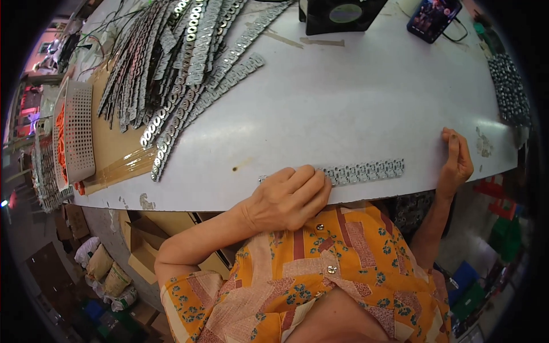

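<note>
A silvery strip of small linked metal plates (369, 172) lies along the near edge of the white table, its holes and ridges facing up. My left hand (294, 197) is closed over the left part of this strip, knuckles up, with a short end showing past the fingers; the fingertips are hidden. Off to the right, my right hand (457, 163) is above the table edge, apart from the strip. Its fingers are curled together, and whatever may be between them cannot be made out.
Many similar metal strips (166, 63) are heaped at the far left on cardboard (117, 166). Beside them stands a white perforated basket (77, 128). A black box-shaped device (343, 26) and a phone (433, 22) stand at the back. Dark shiny pieces (508, 88) lie at the right edge.
</note>
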A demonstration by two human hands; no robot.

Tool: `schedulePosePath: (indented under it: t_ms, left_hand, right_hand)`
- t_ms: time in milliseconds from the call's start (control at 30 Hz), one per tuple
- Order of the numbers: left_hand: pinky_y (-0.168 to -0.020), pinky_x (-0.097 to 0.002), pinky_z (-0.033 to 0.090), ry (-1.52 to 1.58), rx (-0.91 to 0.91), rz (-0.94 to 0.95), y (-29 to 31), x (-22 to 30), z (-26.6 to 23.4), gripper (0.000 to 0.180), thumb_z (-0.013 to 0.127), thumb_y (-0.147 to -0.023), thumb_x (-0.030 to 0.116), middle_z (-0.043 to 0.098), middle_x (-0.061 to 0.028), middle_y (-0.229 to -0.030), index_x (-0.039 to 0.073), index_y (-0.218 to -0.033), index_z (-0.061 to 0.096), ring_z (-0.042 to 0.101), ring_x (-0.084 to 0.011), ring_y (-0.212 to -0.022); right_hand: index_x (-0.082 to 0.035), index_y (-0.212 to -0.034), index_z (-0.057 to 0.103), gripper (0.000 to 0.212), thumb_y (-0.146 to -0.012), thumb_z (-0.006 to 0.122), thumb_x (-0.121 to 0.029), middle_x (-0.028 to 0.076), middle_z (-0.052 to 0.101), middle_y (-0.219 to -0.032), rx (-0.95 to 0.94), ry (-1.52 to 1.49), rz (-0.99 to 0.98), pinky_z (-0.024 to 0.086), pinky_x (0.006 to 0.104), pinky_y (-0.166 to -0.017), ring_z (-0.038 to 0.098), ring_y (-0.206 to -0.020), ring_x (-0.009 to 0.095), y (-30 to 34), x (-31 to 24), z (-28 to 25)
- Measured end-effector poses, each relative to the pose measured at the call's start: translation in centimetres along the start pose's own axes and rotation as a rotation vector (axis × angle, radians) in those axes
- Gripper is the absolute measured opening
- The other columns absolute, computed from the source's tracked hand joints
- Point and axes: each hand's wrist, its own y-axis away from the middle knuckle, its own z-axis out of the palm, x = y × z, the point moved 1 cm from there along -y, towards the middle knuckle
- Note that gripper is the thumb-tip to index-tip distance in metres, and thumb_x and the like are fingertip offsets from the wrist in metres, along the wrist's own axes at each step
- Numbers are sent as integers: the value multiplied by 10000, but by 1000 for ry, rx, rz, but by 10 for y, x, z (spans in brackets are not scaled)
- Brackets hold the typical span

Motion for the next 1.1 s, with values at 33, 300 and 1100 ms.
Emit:
schedulePosePath:
  t_ms: [33, 300, 1100]
  left_hand:
    - [-631, -280, 507, 8, 1, -1, -4, 2, 0, 342, 718, -719, 106, 648, -139, -997, -49, -1024, 697, 641, -222, -907]
    - [-568, -390, 523, -443, 271, -404, -35, -130, -23, 147, 701, -843, 21, 654, -113, -842, 21, -982, 653, 643, -299, -757]
    - [-581, -263, 474, -71, 106, -950, 27, -105, -113, 158, 676, -913, -18, 700, -88, -790, -18, -1060, 733, 616, -104, -665]
  right_hand:
    - [54, -1037, 722, 214, -1070, 578, -100, 80, 745, -1007, -1, 7, 3, 536, 289, -947, 677, -966, 145, 1, -3, -1]
    - [51, -1018, 719, 207, -1067, 576, -90, 79, 734, -1004, -71, -29, -27, 553, 300, -925, 678, -973, 155, 3, -22, 19]
    - [37, -980, 709, 198, -1058, 581, -92, 71, 721, -1022, -117, -70, 12, 524, 299, -927, 668, -972, 161, -2, -21, 25]
